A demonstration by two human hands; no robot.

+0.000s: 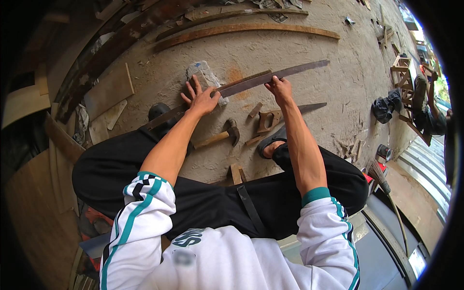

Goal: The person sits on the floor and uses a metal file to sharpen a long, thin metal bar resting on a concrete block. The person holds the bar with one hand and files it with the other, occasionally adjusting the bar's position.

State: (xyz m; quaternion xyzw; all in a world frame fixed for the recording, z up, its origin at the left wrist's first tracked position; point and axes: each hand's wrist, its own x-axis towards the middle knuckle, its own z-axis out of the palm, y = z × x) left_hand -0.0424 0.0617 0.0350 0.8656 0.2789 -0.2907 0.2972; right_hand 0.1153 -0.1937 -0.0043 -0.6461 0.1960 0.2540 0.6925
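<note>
My left hand (202, 100) rests over a narrow wooden strip (166, 117) that lies across a pale, rough block (203, 72). Thumb and index finger close on the strip while the other fingers spread over the block. In my right hand (279, 89), a long, flat, dark strip that looks like metal (304, 69) is pinched between thumb and fingers. Its left end reaches close to my left hand, alongside the wood. Below my hands lie a claw hammer (212, 139) and a handsaw (268, 121) with a wooden handle, its blade partly hidden behind my right forearm.
Long wooden strips (246, 30) lie on the ground beyond the block. Boards (110, 92) stand at the left. Small wood offcuts (255, 110) are scattered near the saw. To the right are a black plastic bag (386, 105), a wooden frame (403, 72) and a broom (379, 176).
</note>
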